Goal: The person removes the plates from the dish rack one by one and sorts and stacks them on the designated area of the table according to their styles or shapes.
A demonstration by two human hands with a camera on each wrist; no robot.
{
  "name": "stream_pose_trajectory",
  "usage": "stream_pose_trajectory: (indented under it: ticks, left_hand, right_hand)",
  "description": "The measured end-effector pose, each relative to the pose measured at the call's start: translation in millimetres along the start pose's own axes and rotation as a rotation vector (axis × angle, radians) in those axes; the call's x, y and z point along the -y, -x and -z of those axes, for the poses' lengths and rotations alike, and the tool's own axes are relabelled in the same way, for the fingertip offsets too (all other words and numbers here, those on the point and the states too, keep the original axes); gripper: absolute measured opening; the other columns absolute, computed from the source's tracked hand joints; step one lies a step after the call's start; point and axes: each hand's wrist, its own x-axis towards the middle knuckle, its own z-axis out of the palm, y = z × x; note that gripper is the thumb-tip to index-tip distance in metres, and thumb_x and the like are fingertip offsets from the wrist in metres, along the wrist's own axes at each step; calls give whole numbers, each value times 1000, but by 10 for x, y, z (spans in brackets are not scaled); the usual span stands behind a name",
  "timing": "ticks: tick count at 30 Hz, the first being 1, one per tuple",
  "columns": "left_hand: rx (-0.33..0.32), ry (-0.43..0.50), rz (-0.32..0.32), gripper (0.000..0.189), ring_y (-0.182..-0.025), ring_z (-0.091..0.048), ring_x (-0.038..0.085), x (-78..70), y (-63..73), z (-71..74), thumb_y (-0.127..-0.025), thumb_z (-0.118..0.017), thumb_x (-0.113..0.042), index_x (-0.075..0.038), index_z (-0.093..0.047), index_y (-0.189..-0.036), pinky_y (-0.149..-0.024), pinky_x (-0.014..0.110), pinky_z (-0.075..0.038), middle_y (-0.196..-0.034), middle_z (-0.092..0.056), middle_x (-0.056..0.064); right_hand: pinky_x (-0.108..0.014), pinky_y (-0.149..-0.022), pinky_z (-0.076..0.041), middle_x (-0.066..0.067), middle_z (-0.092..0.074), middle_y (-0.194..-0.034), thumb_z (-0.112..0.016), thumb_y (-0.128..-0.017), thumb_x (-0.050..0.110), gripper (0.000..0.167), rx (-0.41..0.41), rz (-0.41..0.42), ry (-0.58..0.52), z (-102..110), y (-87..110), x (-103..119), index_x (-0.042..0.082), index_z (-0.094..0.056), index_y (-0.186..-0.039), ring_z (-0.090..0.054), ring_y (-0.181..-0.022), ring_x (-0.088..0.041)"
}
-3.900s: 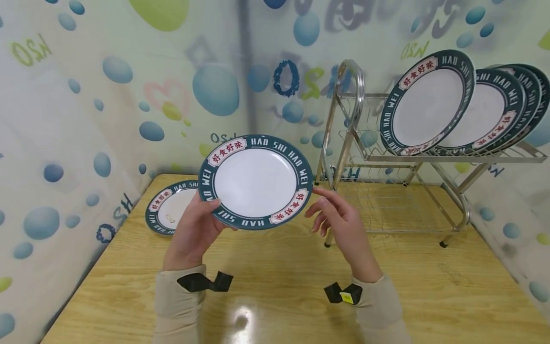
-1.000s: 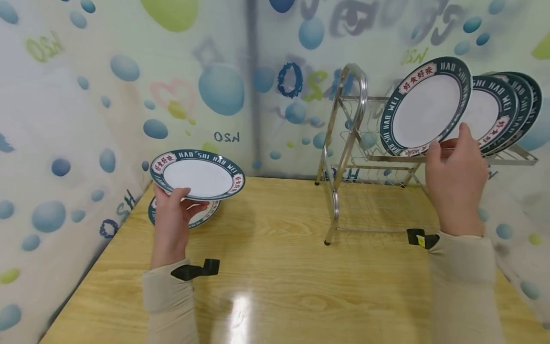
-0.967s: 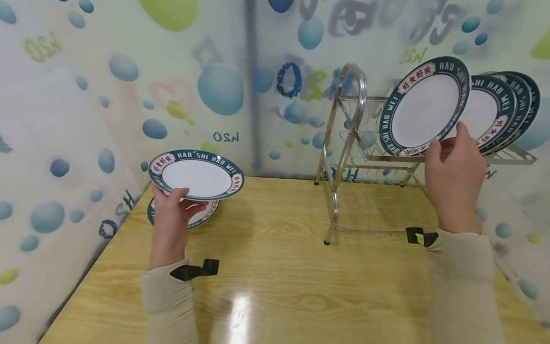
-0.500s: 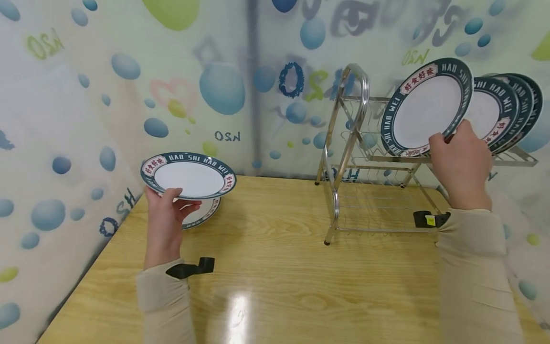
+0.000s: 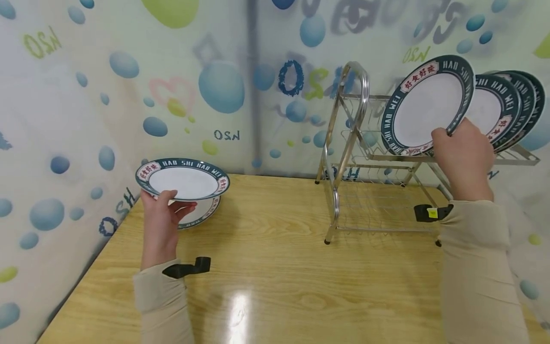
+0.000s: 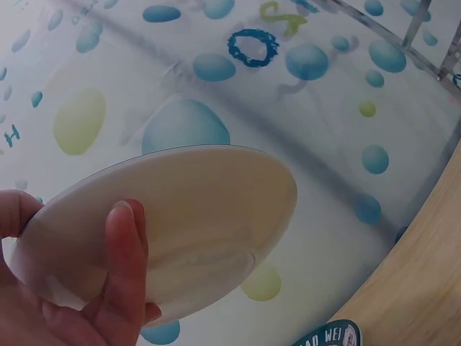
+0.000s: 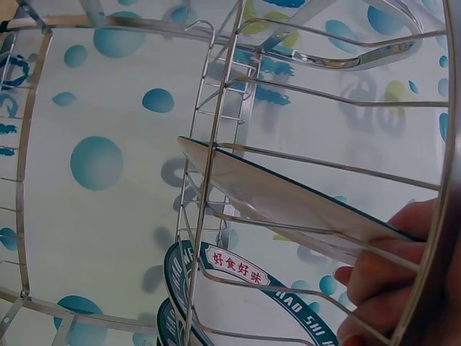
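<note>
While left fingers hold a plate, right fingers seemingly gripping racked plate

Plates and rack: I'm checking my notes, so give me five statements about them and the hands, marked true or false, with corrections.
1. The left hand holds a raised plate. True.
2. The raised plate touches the metal rack. False: it is apart from it, at left over the table.
3. The right hand grips the leftmost racked plate near its lower right edge. True.
4. The other racked plates lie flat. False: they stand tilted on the upper shelf.
5. A second plate is on the table, partly hidden by the raised plate. True.
</note>
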Motion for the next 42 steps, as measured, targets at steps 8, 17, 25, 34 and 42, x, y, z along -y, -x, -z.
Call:
stream_pose_trajectory:
  ticks: [8,17,25,34,42]
  left_hand:
    - [-20,-36,40,58,-71,-62,26,34,-34,47,-92,-40,-10,-31,-11,-137,-63,33,-53,-124,-37,18]
    - [-41,-71,52,59,-74,-62,27,77,-62,95,-92,-40,-12,-34,-9,-137,-66,34,-53,-125,-37,18]
    - [-45,-48,56,62,-74,-63,28,119,-74,127,-92,-39,-9,-34,-6,-138,-66,35,-52,-125,-37,19]
    - [-34,-48,38,62,-74,-62,27,104,-76,133,-91,-37,-6,-34,-6,-138,-65,34,-53,-128,-33,20]
    - [-39,-52,77,65,-80,-63,28,112,-85,148,-91,-36,-3,-34,-4,-139,-70,36,-52,-128,-33,19]
  right_hand:
    - [-55,-60,-32,-28,-51,-108,-26,-91,29,45,-34,-1,-7,-32,24,-2,-2,-46,-117,-45,-92,-45]
    - [-53,-61,-30,-27,-52,-103,-27,-91,25,41,-106,-2,-39,-62,59,11,-3,-49,-111,-44,-90,-45]
    - [-46,-55,-27,-27,-54,-104,-27,-91,25,42,-118,-21,-32,-67,89,-2,-4,-50,-111,-45,-90,-44]
    - [-48,-56,-30,-26,-54,-110,-26,-91,25,46,-129,-34,-31,-77,74,20,-3,-49,-119,-46,-93,-45]
    - [-57,-68,-32,-27,-52,-114,-25,-91,26,48,-140,-46,-34,-106,61,29,-3,-47,-122,-45,-99,-48]
